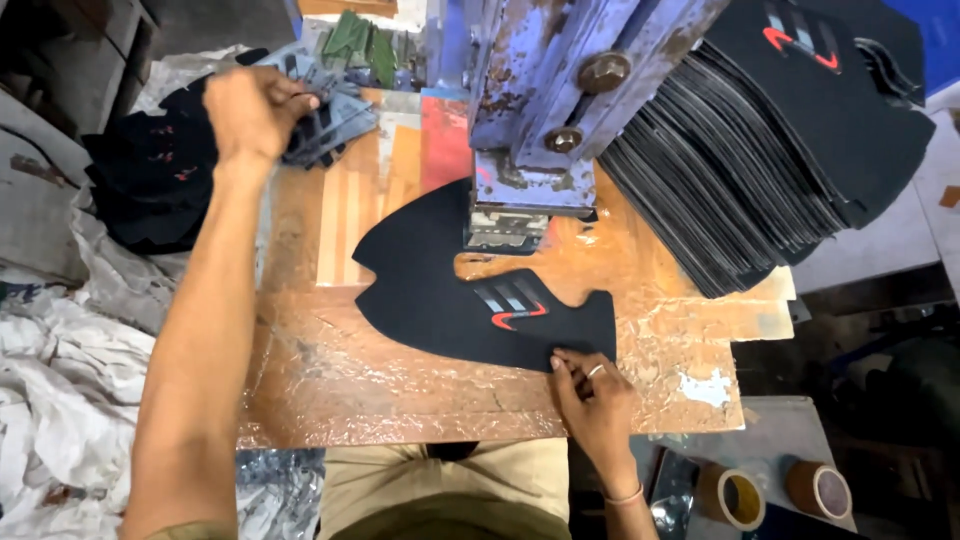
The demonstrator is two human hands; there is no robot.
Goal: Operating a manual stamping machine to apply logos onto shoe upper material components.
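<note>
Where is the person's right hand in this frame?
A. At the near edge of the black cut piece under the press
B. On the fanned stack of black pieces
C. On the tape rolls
A: the right hand pinches the near edge of the black cut piece lying under the blue press.

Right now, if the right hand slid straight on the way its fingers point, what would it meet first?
The right hand already pinches the edge of the flat black cut fabric panel. Sliding up and left across it, its fingers would probably reach the red and grey striped emblem first, then the blue metal press head.

The blue press head (540, 120) hides the black cutout's (430, 290) upper middle.
</note>
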